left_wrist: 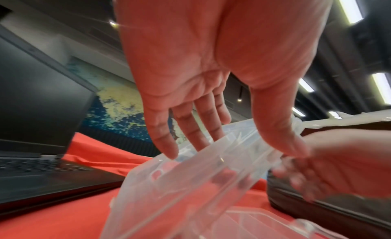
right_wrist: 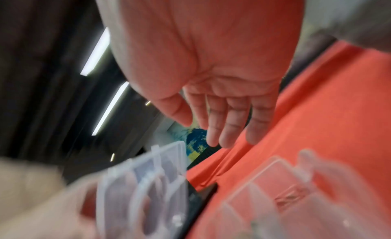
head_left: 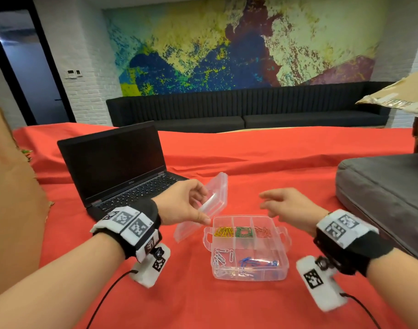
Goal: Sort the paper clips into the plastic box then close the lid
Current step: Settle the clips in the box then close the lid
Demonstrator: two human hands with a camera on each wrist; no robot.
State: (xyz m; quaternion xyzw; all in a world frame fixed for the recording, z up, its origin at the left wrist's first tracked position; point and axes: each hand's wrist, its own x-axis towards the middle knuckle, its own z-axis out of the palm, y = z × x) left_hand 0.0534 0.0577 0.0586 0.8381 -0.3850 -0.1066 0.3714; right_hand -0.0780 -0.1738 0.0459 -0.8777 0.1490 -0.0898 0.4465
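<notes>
A clear plastic box [head_left: 284,262] with several compartments stands open on the red cloth. Yellow [head_left: 224,232], green [head_left: 244,232] and red paper clips [head_left: 262,232] fill its far row; silver [head_left: 221,256] and blue clips [head_left: 259,262] lie in the near row. My left hand [head_left: 201,205] pinches the clear lid [head_left: 214,198] between thumb and fingers, tilted up at the box's far left corner. The left wrist view shows that left hand [left_wrist: 232,142] on the lid [left_wrist: 190,184]. My right hand [head_left: 266,205] hovers open over the box's far right, holding nothing. The right wrist view is blurred, showing the right hand [right_wrist: 211,130] and lid [right_wrist: 148,184].
An open black laptop [head_left: 113,167] sits just left of the lid. A grey cushion [head_left: 388,198] lies at the right. Cardboard [head_left: 10,198] stands at the left edge, and a taped cardboard box [head_left: 405,96] at the far right. Red cloth [head_left: 274,157] covers the table.
</notes>
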